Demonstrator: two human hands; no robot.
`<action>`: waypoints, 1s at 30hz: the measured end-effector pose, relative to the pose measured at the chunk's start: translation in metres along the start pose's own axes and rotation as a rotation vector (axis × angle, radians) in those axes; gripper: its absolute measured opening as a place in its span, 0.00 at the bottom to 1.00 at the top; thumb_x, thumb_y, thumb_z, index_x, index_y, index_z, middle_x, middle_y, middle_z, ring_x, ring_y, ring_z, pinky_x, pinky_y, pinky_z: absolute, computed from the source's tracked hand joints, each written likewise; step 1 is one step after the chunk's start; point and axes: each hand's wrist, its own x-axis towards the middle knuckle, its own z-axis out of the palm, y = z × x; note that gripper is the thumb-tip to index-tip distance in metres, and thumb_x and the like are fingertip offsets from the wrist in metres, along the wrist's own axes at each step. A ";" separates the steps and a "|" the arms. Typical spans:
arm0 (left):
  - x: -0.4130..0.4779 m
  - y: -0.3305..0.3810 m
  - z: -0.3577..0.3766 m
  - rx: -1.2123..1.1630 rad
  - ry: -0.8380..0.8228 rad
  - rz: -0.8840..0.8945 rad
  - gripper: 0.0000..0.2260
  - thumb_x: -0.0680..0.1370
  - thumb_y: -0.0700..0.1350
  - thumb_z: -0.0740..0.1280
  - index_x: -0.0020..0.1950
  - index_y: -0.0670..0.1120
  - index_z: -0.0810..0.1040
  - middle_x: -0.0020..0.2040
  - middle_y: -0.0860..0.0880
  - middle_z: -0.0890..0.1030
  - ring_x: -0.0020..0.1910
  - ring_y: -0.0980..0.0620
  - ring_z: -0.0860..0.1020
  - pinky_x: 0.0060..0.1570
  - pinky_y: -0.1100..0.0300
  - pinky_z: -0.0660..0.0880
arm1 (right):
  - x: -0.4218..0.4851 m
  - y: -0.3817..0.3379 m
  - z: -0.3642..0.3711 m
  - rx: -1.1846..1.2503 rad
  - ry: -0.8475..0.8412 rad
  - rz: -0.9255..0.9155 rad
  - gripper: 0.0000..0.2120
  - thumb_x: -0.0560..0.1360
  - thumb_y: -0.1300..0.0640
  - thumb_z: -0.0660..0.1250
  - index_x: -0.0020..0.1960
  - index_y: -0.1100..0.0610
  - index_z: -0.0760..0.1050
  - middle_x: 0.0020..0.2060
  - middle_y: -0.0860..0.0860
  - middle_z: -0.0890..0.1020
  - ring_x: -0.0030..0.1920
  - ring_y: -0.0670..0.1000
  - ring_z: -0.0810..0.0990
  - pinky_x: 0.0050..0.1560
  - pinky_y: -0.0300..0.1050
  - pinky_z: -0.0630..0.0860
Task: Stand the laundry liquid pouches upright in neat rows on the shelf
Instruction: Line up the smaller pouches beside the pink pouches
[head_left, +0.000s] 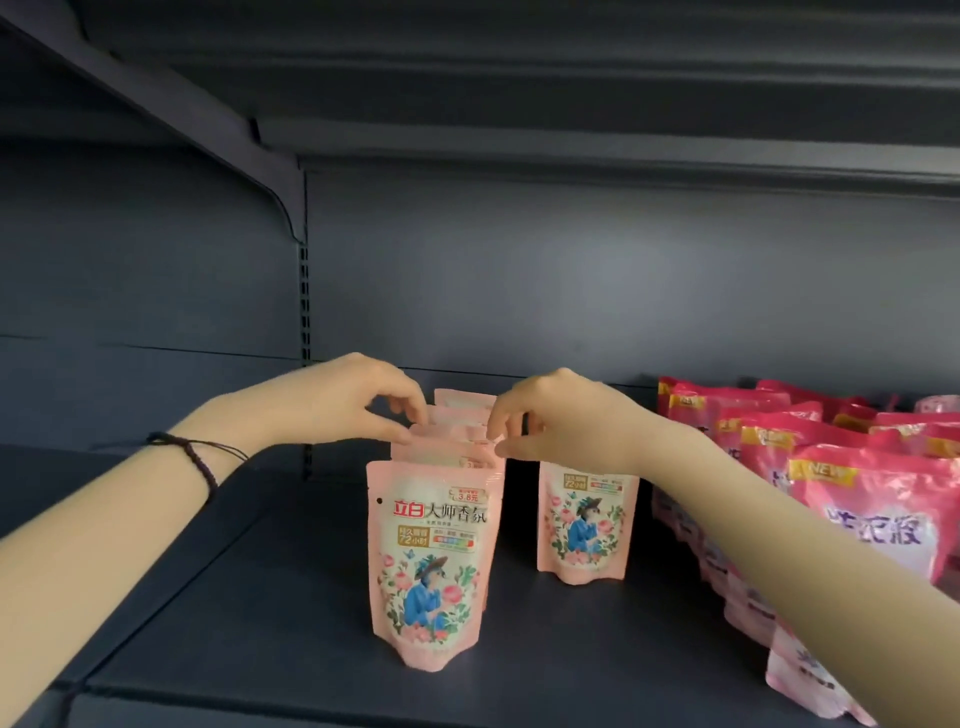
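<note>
Both curled, pinching pouch row (434, 556) tops: left grip (356, 402), right grip (558, 421).

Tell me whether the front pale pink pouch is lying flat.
No, the front pouch stands upright on the shelf.

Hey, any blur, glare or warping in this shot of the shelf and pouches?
Head view: wide-angle bends the upper shelf; front pouch print is sharp; left hand and right hand pinching the pouch row look slightly soft; dark pink packs at right smear; light soft, no hard glare.
</note>
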 end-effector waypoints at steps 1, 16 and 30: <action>0.001 -0.005 0.004 -0.049 0.000 -0.016 0.06 0.75 0.52 0.70 0.51 0.62 0.79 0.48 0.67 0.78 0.52 0.71 0.72 0.51 0.66 0.71 | 0.007 0.002 0.004 0.023 -0.012 0.007 0.08 0.75 0.46 0.67 0.52 0.46 0.80 0.47 0.42 0.81 0.46 0.44 0.79 0.48 0.50 0.79; -0.012 -0.024 0.020 -0.621 -0.065 -0.016 0.08 0.74 0.56 0.69 0.45 0.55 0.85 0.45 0.54 0.85 0.47 0.57 0.82 0.51 0.68 0.75 | 0.020 0.005 0.023 0.581 -0.023 0.156 0.05 0.71 0.60 0.74 0.43 0.51 0.81 0.37 0.45 0.84 0.40 0.45 0.82 0.45 0.48 0.80; -0.031 -0.021 0.055 -0.966 0.192 -0.045 0.09 0.67 0.47 0.76 0.46 0.53 0.83 0.48 0.52 0.85 0.49 0.56 0.83 0.46 0.68 0.77 | -0.011 -0.013 0.052 0.940 0.185 0.314 0.14 0.67 0.44 0.71 0.47 0.52 0.82 0.45 0.50 0.85 0.42 0.46 0.81 0.37 0.37 0.75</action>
